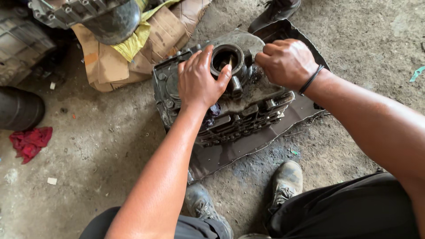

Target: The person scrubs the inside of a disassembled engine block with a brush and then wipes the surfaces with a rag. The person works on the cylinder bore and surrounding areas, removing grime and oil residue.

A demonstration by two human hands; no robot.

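A greasy dark metal engine casing point(248, 113) lies on a dark sheet point(230, 155) on the dirt floor. A round bore point(226, 57) opens in its top, with a short metal pin point(236, 84) beside it. My left hand point(199, 79) rests on the casing, its fingers curled over the left rim of the bore and the thumb against the pin. At the bore's right side my right hand point(285, 62), fist-like, presses on the casing; whether it grips anything is hidden. A black band circles that wrist.
Torn cardboard point(106, 66) and a yellow cloth point(135, 40) lie at the back left under another metal housing point(88, 13). A red rag point(28, 141) and a black cylinder point(17, 108) are at the left. My two shoes point(287, 179) stand close in front.
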